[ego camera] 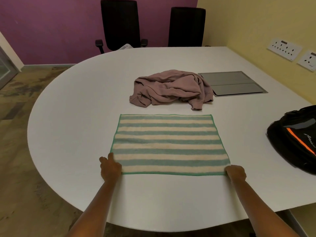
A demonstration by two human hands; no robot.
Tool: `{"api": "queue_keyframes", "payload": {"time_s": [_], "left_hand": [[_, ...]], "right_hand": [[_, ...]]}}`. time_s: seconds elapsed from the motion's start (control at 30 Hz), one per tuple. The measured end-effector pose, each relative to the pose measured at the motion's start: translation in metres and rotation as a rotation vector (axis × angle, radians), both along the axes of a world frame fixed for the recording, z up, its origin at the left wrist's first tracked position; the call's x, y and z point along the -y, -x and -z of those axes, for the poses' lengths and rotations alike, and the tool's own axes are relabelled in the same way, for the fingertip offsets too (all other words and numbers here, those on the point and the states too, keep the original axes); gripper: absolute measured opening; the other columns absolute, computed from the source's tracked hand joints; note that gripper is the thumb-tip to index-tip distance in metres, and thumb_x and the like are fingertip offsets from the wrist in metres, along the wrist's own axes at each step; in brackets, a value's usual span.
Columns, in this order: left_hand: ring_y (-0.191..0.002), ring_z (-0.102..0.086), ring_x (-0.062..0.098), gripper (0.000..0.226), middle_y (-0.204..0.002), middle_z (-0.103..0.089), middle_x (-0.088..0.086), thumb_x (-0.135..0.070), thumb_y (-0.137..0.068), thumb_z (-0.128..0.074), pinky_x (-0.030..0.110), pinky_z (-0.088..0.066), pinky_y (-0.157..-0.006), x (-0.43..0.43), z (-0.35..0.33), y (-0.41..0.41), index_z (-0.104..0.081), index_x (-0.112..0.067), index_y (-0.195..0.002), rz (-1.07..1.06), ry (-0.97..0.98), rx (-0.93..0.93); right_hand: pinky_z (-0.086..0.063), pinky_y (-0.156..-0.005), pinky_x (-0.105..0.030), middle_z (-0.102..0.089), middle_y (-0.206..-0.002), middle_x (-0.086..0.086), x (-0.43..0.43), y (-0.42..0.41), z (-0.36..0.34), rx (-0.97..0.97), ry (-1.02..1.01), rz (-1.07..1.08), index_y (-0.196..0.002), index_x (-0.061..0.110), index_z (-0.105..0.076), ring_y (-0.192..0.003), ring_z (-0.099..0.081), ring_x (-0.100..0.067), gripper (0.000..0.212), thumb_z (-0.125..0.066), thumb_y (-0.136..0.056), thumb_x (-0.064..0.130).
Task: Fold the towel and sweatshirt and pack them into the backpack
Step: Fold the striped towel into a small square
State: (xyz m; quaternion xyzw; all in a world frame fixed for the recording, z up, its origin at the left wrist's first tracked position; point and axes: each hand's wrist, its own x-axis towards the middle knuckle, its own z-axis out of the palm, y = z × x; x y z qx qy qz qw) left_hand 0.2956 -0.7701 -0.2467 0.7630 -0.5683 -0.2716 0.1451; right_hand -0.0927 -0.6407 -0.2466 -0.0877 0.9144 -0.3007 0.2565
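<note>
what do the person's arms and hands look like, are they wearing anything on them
Nothing worn shows. The left forearm and right forearm are bare down to the picture's bottom edge, no sleeves. The left hand and right hand are ungloved; no watch, bracelet or ring is visible on wrists or fingers.
</note>
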Motion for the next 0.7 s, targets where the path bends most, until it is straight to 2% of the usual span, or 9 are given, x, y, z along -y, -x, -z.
{"api": "queue_keyframes", "payload": {"time_s": [0.1, 0.17, 0.23, 0.3, 0.37, 0.43, 0.5, 0.6, 0.7], "left_hand": [[-0.11, -0.05, 0.042, 0.035, -0.122, -0.044, 0.026, -0.006, -0.09, -0.046, 0.046, -0.043, -0.091, 0.006, -0.003, -0.004, -0.051, -0.004, -0.125, -0.083, -0.013, -0.106], [-0.11, -0.052, 0.041, 0.031, -0.12, -0.049, 0.026, -0.004, -0.089, -0.047, 0.044, -0.043, -0.091, 0.01, -0.004, -0.008, -0.057, -0.003, -0.119, -0.119, -0.006, -0.172], [-0.106, -0.054, 0.041, 0.028, -0.117, -0.054, 0.026, -0.002, -0.088, -0.047, 0.043, -0.044, -0.089, 0.016, -0.002, -0.013, -0.061, -0.002, -0.112, -0.13, 0.01, -0.228], [-0.101, -0.057, 0.04, 0.025, -0.113, -0.057, 0.025, -0.002, -0.087, -0.048, 0.042, -0.046, -0.087, 0.021, 0.0, -0.017, -0.064, -0.002, -0.106, -0.129, 0.007, -0.267], [-0.098, -0.058, 0.039, 0.023, -0.111, -0.06, 0.024, -0.002, -0.086, -0.049, 0.041, -0.048, -0.085, 0.025, 0.004, -0.021, -0.066, -0.003, -0.101, -0.13, -0.009, -0.287], [-0.097, -0.06, 0.038, 0.02, -0.108, -0.062, 0.024, -0.003, -0.086, -0.052, 0.038, -0.047, -0.083, 0.028, 0.005, -0.025, -0.068, -0.002, -0.098, -0.131, -0.012, -0.311], [-0.096, -0.061, 0.038, 0.018, -0.104, -0.065, 0.025, -0.004, -0.088, -0.055, 0.033, -0.045, -0.08, 0.031, 0.007, -0.029, -0.069, 0.003, -0.096, -0.117, -0.003, -0.339], [-0.095, -0.062, 0.036, 0.021, -0.1, -0.067, 0.025, -0.007, -0.09, -0.055, 0.027, -0.038, -0.073, 0.033, 0.005, -0.033, -0.069, 0.007, -0.095, -0.122, 0.004, -0.405], [-0.098, -0.06, 0.037, 0.033, -0.103, -0.067, 0.025, -0.016, -0.097, -0.045, 0.029, -0.038, -0.074, 0.034, 0.001, -0.036, -0.071, 0.005, -0.094, -0.164, -0.029, -0.456]], "right_hand": [[-0.04, -0.057, -0.033, -0.049, -0.066, -0.015, 0.014, -0.005, -0.005, 0.216, 0.139, 0.198, -0.078, -0.007, -0.055, -0.06, -0.048, -0.026, 0.008, -0.06, -0.078, 0.0], [-0.038, -0.051, -0.029, -0.046, -0.063, -0.01, 0.028, -0.012, -0.008, 0.288, 0.275, 0.277, -0.073, 0.0, -0.05, -0.054, -0.044, -0.02, 0.013, -0.062, -0.077, -0.001], [-0.038, -0.05, -0.026, -0.048, -0.064, -0.007, 0.051, -0.03, -0.018, 0.28, 0.369, 0.259, -0.068, 0.005, -0.051, -0.054, -0.044, -0.018, 0.016, -0.062, -0.077, -0.002], [-0.045, -0.058, -0.031, -0.054, -0.07, -0.008, 0.078, -0.055, -0.031, 0.19, 0.425, 0.152, -0.074, 0.002, -0.058, -0.061, -0.049, -0.022, 0.006, -0.062, -0.076, 0.0], [-0.047, -0.074, -0.036, -0.056, -0.081, -0.011, 0.106, -0.09, -0.046, 0.09, 0.479, 0.018, -0.09, -0.002, -0.062, -0.076, -0.051, -0.023, 0.014, -0.062, -0.076, 0.0], [-0.039, -0.07, -0.029, -0.053, -0.076, -0.01, 0.127, -0.135, -0.065, -0.006, 0.536, -0.17, -0.085, 0.004, -0.057, -0.077, -0.047, -0.022, 0.01, -0.059, -0.078, -0.002], [-0.029, -0.063, -0.027, -0.051, -0.073, -0.012, 0.142, -0.181, -0.077, -0.098, 0.562, -0.355, -0.081, 0.003, -0.057, -0.074, -0.044, -0.022, 0.008, -0.055, -0.079, -0.005], [-0.034, -0.072, -0.029, -0.057, -0.093, -0.024, 0.15, -0.242, -0.07, -0.185, 0.572, -0.644, -0.098, -0.005, -0.063, -0.085, -0.053, -0.03, 0.021, -0.051, -0.081, -0.006], [-0.037, -0.087, -0.031, -0.056, -0.105, -0.025, 0.143, -0.29, -0.047, -0.22, 0.533, -0.924, -0.109, -0.003, -0.061, -0.1, -0.055, -0.034, 0.027, -0.049, -0.085, -0.002]]}}
